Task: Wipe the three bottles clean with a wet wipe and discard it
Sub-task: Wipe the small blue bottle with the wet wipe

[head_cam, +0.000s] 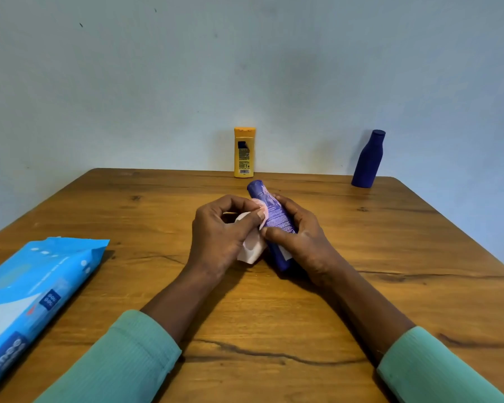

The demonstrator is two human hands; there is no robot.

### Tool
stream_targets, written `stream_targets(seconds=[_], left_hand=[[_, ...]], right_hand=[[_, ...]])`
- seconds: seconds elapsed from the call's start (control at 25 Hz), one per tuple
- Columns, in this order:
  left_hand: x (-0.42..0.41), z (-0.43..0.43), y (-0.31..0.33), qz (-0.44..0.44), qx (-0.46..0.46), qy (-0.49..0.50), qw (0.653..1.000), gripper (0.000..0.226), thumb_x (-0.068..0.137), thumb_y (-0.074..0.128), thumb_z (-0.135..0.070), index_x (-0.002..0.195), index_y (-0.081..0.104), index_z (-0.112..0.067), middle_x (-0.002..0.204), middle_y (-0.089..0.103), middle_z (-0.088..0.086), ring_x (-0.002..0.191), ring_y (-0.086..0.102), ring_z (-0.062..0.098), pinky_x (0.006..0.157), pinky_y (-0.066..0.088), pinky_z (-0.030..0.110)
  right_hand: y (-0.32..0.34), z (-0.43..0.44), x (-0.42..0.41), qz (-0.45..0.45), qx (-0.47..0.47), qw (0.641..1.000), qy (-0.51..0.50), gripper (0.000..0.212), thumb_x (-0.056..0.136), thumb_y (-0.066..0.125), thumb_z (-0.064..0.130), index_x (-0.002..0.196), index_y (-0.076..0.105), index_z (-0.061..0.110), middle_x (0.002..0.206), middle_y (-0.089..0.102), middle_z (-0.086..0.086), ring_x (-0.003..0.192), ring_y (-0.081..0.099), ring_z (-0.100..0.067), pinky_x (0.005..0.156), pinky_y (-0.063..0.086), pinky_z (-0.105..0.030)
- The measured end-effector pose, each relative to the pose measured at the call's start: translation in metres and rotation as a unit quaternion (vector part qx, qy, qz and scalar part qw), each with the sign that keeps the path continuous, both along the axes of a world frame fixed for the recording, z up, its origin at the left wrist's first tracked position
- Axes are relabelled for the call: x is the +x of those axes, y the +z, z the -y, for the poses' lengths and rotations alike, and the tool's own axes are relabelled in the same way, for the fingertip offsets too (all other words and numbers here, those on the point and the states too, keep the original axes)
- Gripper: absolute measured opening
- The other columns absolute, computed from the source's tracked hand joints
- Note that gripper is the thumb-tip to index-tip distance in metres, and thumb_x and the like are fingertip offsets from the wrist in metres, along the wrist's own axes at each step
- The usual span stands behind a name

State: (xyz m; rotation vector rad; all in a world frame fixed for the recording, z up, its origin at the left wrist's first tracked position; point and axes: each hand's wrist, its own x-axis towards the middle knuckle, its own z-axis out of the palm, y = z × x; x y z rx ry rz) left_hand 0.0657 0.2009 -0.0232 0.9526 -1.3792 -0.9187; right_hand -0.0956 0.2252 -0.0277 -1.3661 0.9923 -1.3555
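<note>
Teal ribbed sleeves [122, 353]: nearest of all, one on each forearm at the bottom edge.
Blue plastic wipe pack [32, 295]: lies flat at the near left of the brown wooden table [274, 321], well apart from the hands.
Left hand [218, 231]: fingers curled, pinching a white wet wipe [250, 251] and pressing it against the left side of the held bottle.
Right hand [300, 237]: fingers and thumb wrapped round a purple plastic bottle [269, 212], held tilted over the table's middle, one end pointing away.
Yellow plastic bottle [244, 152]: stands at the far edge, near the centre, untouched.
Dark blue plastic bottle [368, 159]: stands at the far right corner, well apart from the yellow one.
Step in hand: probably wiping the purple bottle. Whether the two far bottles are already clean cannot be told.
Next move: likely turning the bottle in the right hand's grip so the wipe reaches its covered side, keeping the pinch firm.
</note>
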Motion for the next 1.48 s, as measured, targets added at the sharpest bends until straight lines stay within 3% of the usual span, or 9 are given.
stream_targets(seconds=[0.24, 0.36, 0.56, 0.84, 1.0, 1.12, 1.24, 1.4, 1.48], left_hand=[[0.014, 0.009, 0.007, -0.037, -0.007, 0.116, 0.993, 0.012, 0.085, 0.085, -0.024, 0.094, 0.078, -0.02, 0.093, 0.079, -0.005, 0.086, 0.074, 0.008, 0.066, 0.058, 0.022], [0.013, 0.009, 0.002, -0.046, 0.037, 0.066, 0.996, 0.011, 0.083, 0.087, -0.021, 0.087, 0.078, -0.017, 0.093, 0.08, 0.0, 0.089, 0.076, 0.017, 0.07, 0.061, 0.031], [0.003, -0.001, 0.001, 0.127, 0.01, -0.047, 0.991, 0.014, 0.078, 0.09, -0.019, 0.084, 0.078, -0.015, 0.09, 0.08, -0.005, 0.086, 0.077, 0.011, 0.073, 0.06, 0.031], [0.017, 0.01, 0.009, 0.023, -0.022, 0.13, 0.991, 0.021, 0.086, 0.084, -0.033, 0.095, 0.075, -0.016, 0.09, 0.077, -0.003, 0.085, 0.074, 0.011, 0.074, 0.065, 0.034], [-0.004, -0.014, 0.006, 0.125, -0.06, 0.063, 0.988, 0.014, 0.085, 0.084, -0.033, 0.091, 0.077, -0.023, 0.09, 0.076, -0.009, 0.083, 0.073, 0.006, 0.064, 0.058, 0.02], [-0.014, -0.024, 0.006, 0.237, -0.156, 0.02, 0.959, 0.013, 0.086, 0.082, -0.027, 0.099, 0.078, -0.025, 0.098, 0.071, -0.011, 0.089, 0.068, 0.002, 0.073, 0.057, 0.018], [-0.008, -0.02, 0.01, 0.221, -0.202, 0.038, 0.954, 0.016, 0.088, 0.082, -0.023, 0.103, 0.077, -0.021, 0.102, 0.071, -0.007, 0.093, 0.068, 0.005, 0.076, 0.057, 0.019], [0.007, -0.002, 0.016, 0.136, -0.178, 0.15, 0.963, 0.018, 0.092, 0.079, -0.026, 0.109, 0.077, -0.02, 0.102, 0.075, -0.005, 0.093, 0.071, 0.007, 0.076, 0.062, 0.025], [0.015, 0.004, 0.019, 0.122, -0.162, 0.182, 0.962, 0.019, 0.093, 0.079, -0.028, 0.11, 0.078, -0.02, 0.1, 0.076, -0.006, 0.092, 0.071, 0.006, 0.077, 0.063, 0.028]], right_hand=[[-0.001, -0.002, 0.004, -0.15, 0.008, 0.987, 0.06, 0.086, 0.085, 0.082, 0.01, 0.157, 0.037, 0.028, 0.141, 0.052, 0.001, 0.117, 0.062, -0.017, 0.09, 0.059, -0.028], [-0.002, -0.004, 0.009, -0.139, -0.009, 0.99, 0.035, 0.083, 0.086, 0.08, 0.005, 0.154, 0.038, 0.025, 0.136, 0.056, 0.003, 0.111, 0.066, -0.019, 0.088, 0.061, -0.032], [-0.001, -0.003, 0.002, -0.13, -0.039, 0.991, 0.0, 0.085, 0.084, 0.075, -0.003, 0.155, 0.036, 0.024, 0.133, 0.054, 0.009, 0.112, 0.066, -0.018, 0.09, 0.062, -0.036], [-0.003, -0.007, 0.016, -0.171, -0.012, 0.984, 0.044, 0.086, 0.085, 0.08, 0.009, 0.157, 0.035, 0.028, 0.139, 0.052, 0.007, 0.119, 0.06, -0.015, 0.096, 0.06, -0.034], [-0.002, -0.004, 0.015, -0.16, -0.029, 0.987, -0.008, 0.088, 0.074, 0.082, 0.015, 0.151, 0.042, 0.032, 0.136, 0.061, 0.001, 0.118, 0.066, -0.021, 0.095, 0.06, -0.049], [-0.004, -0.001, 0.007, -0.18, -0.037, 0.981, -0.056, 0.096, 0.066, 0.082, 0.013, 0.149, 0.039, 0.037, 0.136, 0.06, 0.003, 0.119, 0.065, -0.02, 0.097, 0.058, -0.049], [-0.005, 0.0, 0.008, -0.185, -0.041, 0.978, -0.086, 0.073, 0.07, 0.081, 0.015, 0.136, 0.051, 0.027, 0.122, 0.064, 0.002, 0.109, 0.067, -0.018, 0.089, 0.061, -0.049], [-0.003, -0.005, 0.02, -0.332, -0.101, 0.928, -0.133, 0.066, 0.087, 0.08, 0.018, 0.147, 0.051, 0.02, 0.129, 0.051, 0.005, 0.109, 0.056, -0.011, 0.093, 0.055, -0.027], [0.0, -0.01, 0.024, -0.396, -0.14, 0.891, -0.17, 0.068, 0.088, 0.077, 0.016, 0.15, 0.049, 0.017, 0.129, 0.047, 0.004, 0.104, 0.053, -0.01, 0.092, 0.053, -0.025]])
